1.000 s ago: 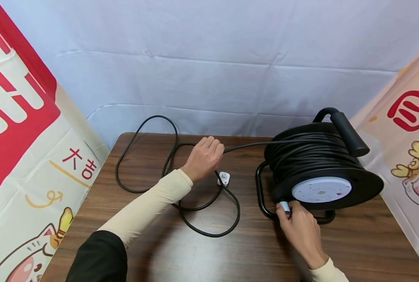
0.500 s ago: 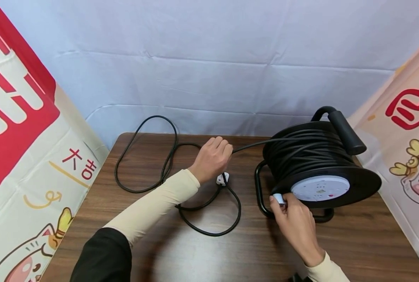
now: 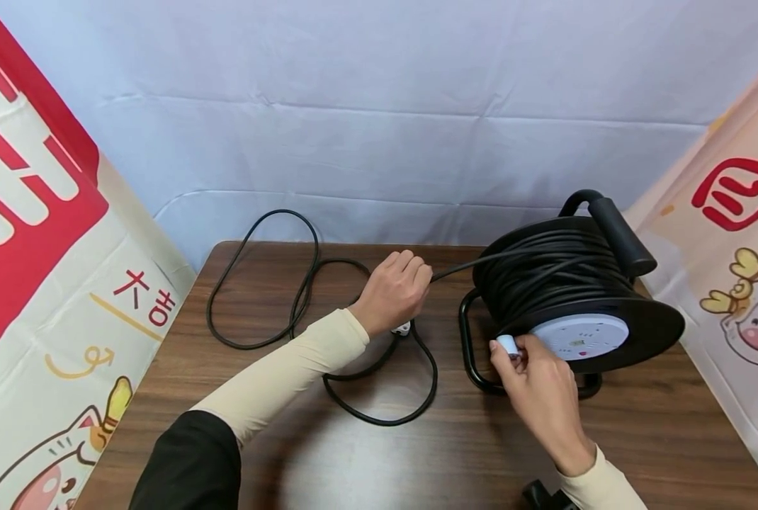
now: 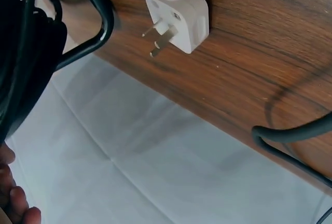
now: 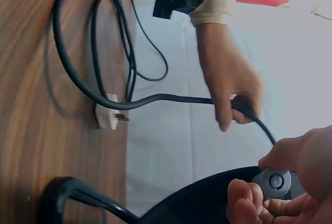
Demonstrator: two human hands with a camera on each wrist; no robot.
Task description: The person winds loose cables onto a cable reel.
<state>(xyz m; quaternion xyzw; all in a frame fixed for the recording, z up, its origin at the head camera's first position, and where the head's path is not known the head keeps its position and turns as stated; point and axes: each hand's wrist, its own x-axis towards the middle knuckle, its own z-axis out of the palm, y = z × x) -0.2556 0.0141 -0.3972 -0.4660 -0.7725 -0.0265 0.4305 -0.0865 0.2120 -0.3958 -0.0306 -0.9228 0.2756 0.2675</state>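
A black cable reel [image 3: 545,280], wound with many turns of cable, stands on its tube frame [image 3: 466,347] at the right of the table. My right hand [image 3: 541,386] pinches the reel's light grey crank knob [image 3: 507,345] between thumb and fingers, low on the near flange. Left of the reel, my left hand [image 3: 394,294] grips the black cable [image 3: 452,270], which runs taut from there up to the drum. Partly hidden under that hand in the head view, a white three-pin plug [image 4: 181,19] lies on the table in the left wrist view.
Loose loops of cable [image 3: 210,301] spread over the left and middle of the wooden table [image 3: 366,471]. A thick black carry handle [image 3: 623,236] rises above the reel. White cloth [image 3: 290,142] hangs behind the table, with printed banners [image 3: 739,195] at both sides.
My left hand has slid right along the table toward the reel, now covering part of the plug. The crank knob has moved upward with my right hand.
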